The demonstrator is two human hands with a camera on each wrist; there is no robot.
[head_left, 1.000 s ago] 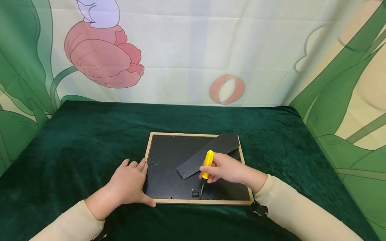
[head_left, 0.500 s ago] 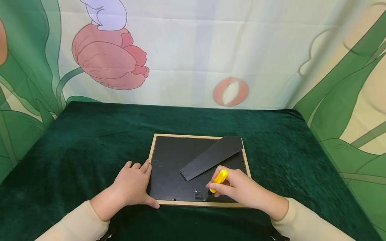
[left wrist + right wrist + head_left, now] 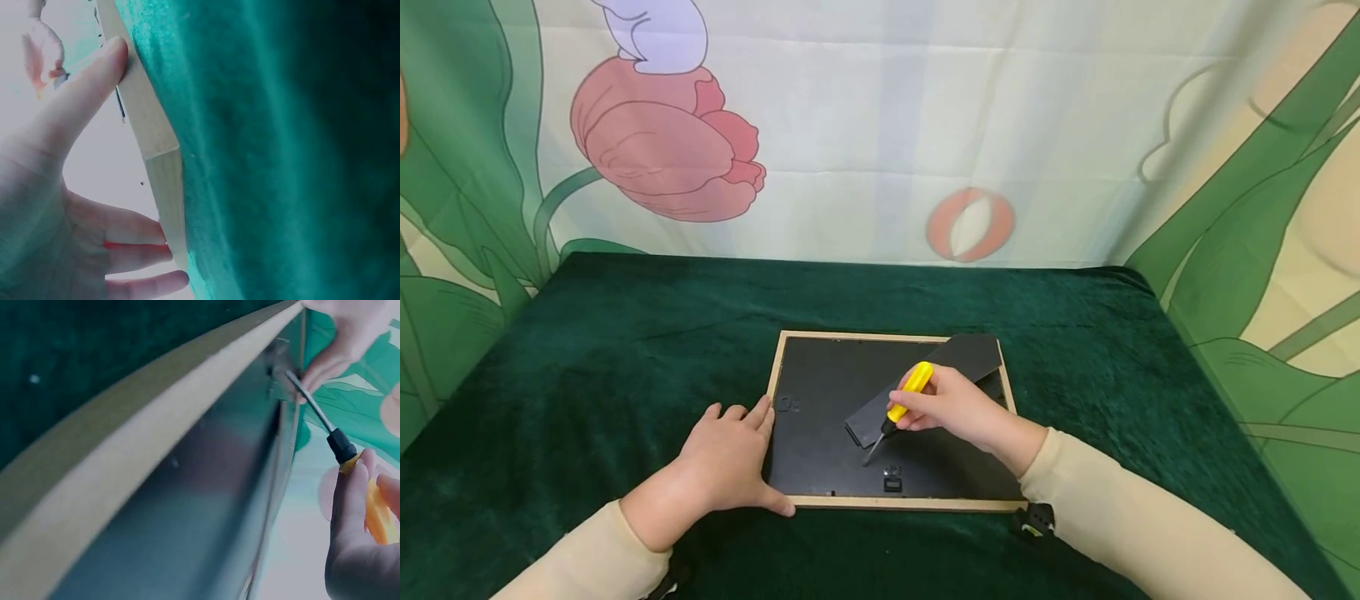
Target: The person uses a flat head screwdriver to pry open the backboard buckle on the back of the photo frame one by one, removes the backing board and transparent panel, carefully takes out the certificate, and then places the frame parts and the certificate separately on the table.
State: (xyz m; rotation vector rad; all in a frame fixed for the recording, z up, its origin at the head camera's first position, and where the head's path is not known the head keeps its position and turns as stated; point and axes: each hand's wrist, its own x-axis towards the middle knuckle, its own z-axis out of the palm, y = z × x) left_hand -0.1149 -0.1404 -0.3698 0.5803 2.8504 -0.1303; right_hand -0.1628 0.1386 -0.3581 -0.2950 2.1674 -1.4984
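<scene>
A picture frame lies face down, its pale wood edge around a black backing board. My left hand braces the near left corner, thumb along the front edge and spread fingers against the left side; in the left wrist view the thumb lies on the wood. My right hand grips a yellow-handled screwdriver. Its metal shaft slants down to the left, the tip close over the board. A small hanger sits by the front edge, right of the tip.
A black easel leg lies slantwise across the board, partly behind my right hand. Another hanger is near the left edge. Dark green cloth covers the table. A printed curtain hangs behind.
My right hand first dipped toward the front edge, then rose away to the left. The screwdriver tip went from the front edge beside the hanger to left of it. My left hand stayed on the corner.
</scene>
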